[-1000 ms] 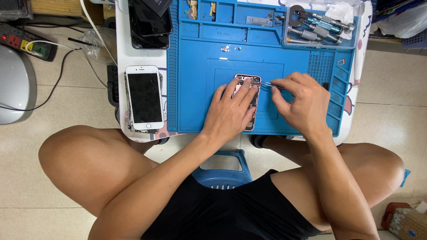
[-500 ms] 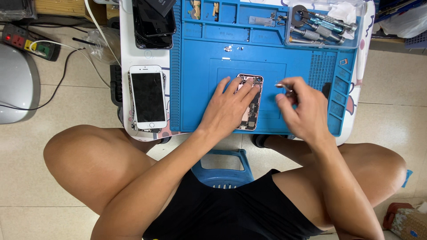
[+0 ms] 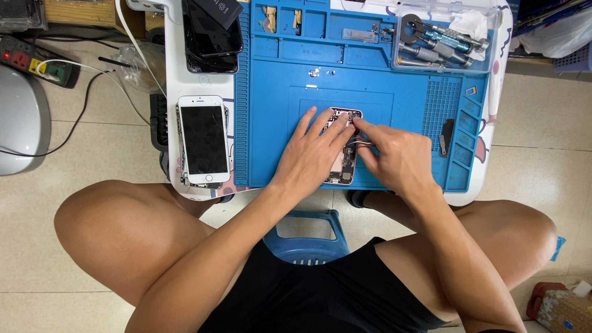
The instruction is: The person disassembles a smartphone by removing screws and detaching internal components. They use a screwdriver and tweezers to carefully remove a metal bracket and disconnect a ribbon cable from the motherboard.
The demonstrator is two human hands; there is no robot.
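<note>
An opened pink phone body [image 3: 345,165] lies on a blue repair mat [image 3: 277,123], its inner parts showing between my hands. My left hand [image 3: 313,153] rests on the phone's left side with fingers spread and holds it down. My right hand [image 3: 398,159] is at the phone's right side. Its thumb and forefinger pinch together at the phone's top end. A thin metal pair of tweezers [image 3: 365,143] runs under its fingers. What the fingertips touch is too small to tell.
A white phone screen [image 3: 203,139] lies left of the mat, with dark phones [image 3: 213,31] behind it. A clear tray of screwdrivers [image 3: 444,37] sits at the back right, a black pick [image 3: 445,132] on the mat's right. Small screws [image 3: 314,73] lie loose. A power strip [image 3: 34,65] is on the floor.
My right hand has moved left from the mat onto the phone's top end. My left hand has stayed on the phone. The view has shifted slightly.
</note>
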